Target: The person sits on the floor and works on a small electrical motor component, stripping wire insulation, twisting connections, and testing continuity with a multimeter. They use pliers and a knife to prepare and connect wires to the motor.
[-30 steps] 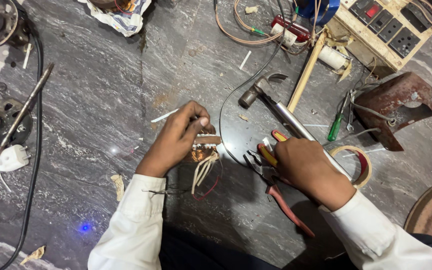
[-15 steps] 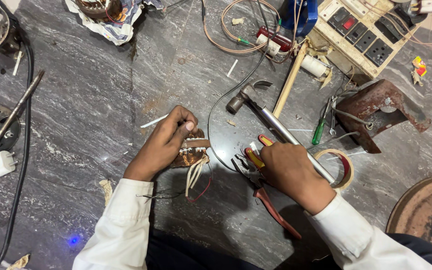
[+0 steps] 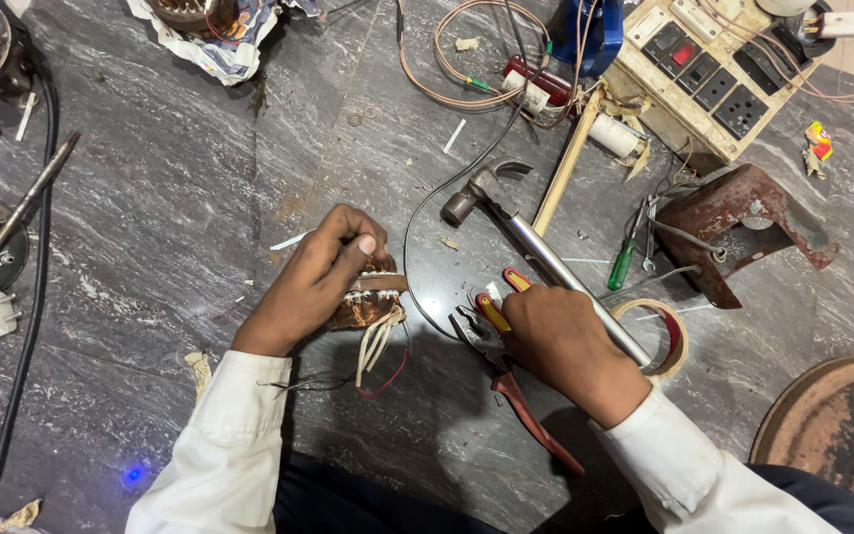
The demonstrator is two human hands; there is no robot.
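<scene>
Copper-wound coil point(image 3: 363, 302) with white binding and loose white and red leads, resting on grey stone floor point(image 3: 150, 247), near centre. Left hand point(image 3: 313, 282) closed over coil, thumb on top, pinning it steady against floor. Right hand point(image 3: 560, 336) just beside, lying over red-handled pliers point(image 3: 506, 381); whether fingers close on them cannot tell. Claw hammer point(image 3: 536, 247) and tape roll point(image 3: 666, 336) within reach; switchboard point(image 3: 704, 69) beyond.

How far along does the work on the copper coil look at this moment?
Done: the small copper-wound coil already carries pale binding, and its white and red leads hang free. In hand: the left hand pins the coil to the grey stone floor; the right hand rests on red-handled pliers. Left: the leads remain loose, joined to nothing.
</scene>
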